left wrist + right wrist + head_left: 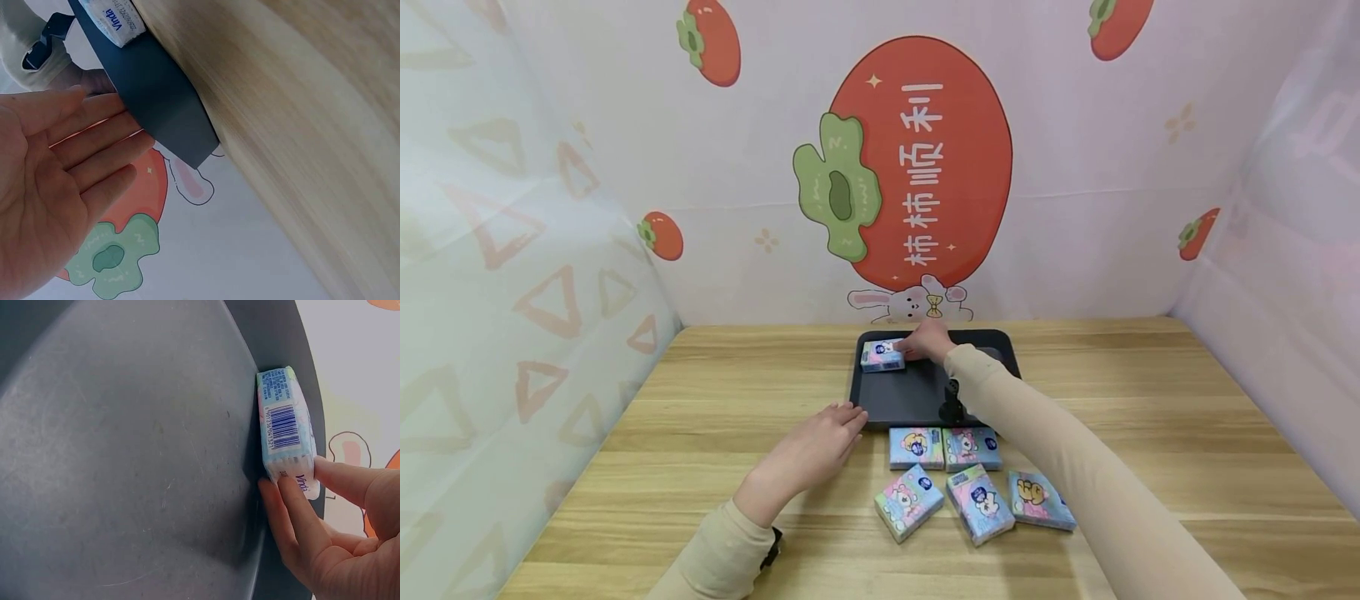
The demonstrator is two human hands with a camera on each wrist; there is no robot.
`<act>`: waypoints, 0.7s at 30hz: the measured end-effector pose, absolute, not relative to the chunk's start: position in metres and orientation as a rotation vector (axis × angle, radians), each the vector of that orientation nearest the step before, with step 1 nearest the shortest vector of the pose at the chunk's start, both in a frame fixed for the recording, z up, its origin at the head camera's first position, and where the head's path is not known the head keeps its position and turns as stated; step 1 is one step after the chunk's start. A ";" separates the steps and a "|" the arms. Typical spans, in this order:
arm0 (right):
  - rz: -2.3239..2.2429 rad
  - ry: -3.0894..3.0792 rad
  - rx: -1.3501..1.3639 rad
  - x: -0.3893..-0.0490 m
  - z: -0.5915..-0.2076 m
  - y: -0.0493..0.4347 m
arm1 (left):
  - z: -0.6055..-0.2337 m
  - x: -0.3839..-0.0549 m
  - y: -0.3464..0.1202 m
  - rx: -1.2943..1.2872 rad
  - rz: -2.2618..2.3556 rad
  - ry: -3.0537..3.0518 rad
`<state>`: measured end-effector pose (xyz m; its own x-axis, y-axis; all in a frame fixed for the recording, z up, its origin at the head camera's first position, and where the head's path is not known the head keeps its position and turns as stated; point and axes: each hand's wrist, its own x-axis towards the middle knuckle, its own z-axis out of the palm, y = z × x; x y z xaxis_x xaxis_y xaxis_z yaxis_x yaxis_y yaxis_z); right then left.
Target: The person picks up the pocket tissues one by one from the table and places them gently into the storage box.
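A dark grey tray (891,404) lies at the back of the wooden table. In its far left corner sits a small pastel tissue pack (882,357). My right hand (927,340) reaches over the tray and pinches one end of this pack, thumb on one side and fingers on the other. The right wrist view shows the pack (282,428) with its barcode, along the tray wall. My left hand (814,446) rests with straight fingers at the tray's near left corner, and its bare palm (50,187) shows in the left wrist view.
Several more tissue packs lie in front of the tray: two side by side along its near edge (916,450), others at angles, such as one pack (909,502) nearer the left hand. My right sleeve (1060,450) overlaps the rightmost pack. A printed cloth (1075,250) hangs behind the table.
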<state>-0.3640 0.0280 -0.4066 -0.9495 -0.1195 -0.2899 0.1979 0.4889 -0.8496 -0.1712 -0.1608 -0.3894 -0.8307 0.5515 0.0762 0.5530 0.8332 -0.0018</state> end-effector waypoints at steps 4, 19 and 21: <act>-1.443 2.434 0.068 -0.365 -0.407 0.028 | -0.389 -0.171 -0.161 -0.890 -0.028 -2.933; -1.331 2.510 0.102 -0.362 -0.403 0.025 | -0.390 -0.172 -0.161 -0.876 -0.043 -2.945; -1.317 2.515 0.101 -0.361 -0.402 0.025 | -0.390 -0.172 -0.161 -0.876 -0.047 -2.945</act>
<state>-0.3615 0.0250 -0.4019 -0.9526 -0.0756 -0.2946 0.1991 0.5774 -0.7919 -0.1718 -0.1609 -0.3900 -0.8351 0.5450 0.0747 0.5471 0.8370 0.0096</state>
